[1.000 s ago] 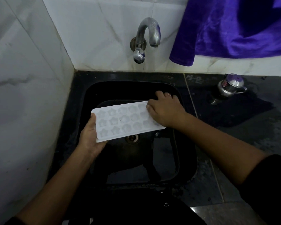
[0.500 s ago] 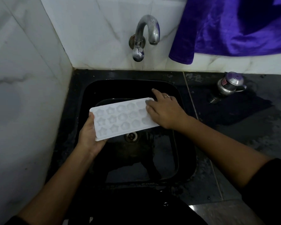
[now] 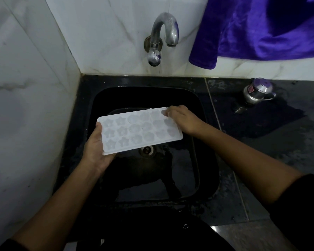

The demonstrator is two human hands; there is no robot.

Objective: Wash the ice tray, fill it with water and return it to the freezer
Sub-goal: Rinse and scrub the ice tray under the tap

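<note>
1. Since the frame half a second earlier, my right hand (image 3: 184, 119) had slid off the right end of the ice tray (image 3: 140, 130) to its far right corner, uncovering more of the star-shaped cups.
2. My left hand (image 3: 96, 151) had kept its grip on the tray's left end, thumb along the rim and palm beneath, holding it over the sink (image 3: 194, 98), just above the drain (image 3: 147, 150).
3. My right fingertips were bent onto the corner cup; I could not tell whether they pinched the rim or only rubbed.
4. I judged the washing to be under way, though I saw no stream from the tap (image 3: 164, 31).
5. Filling the tray and returning it to the freezer were not yet done.
</note>
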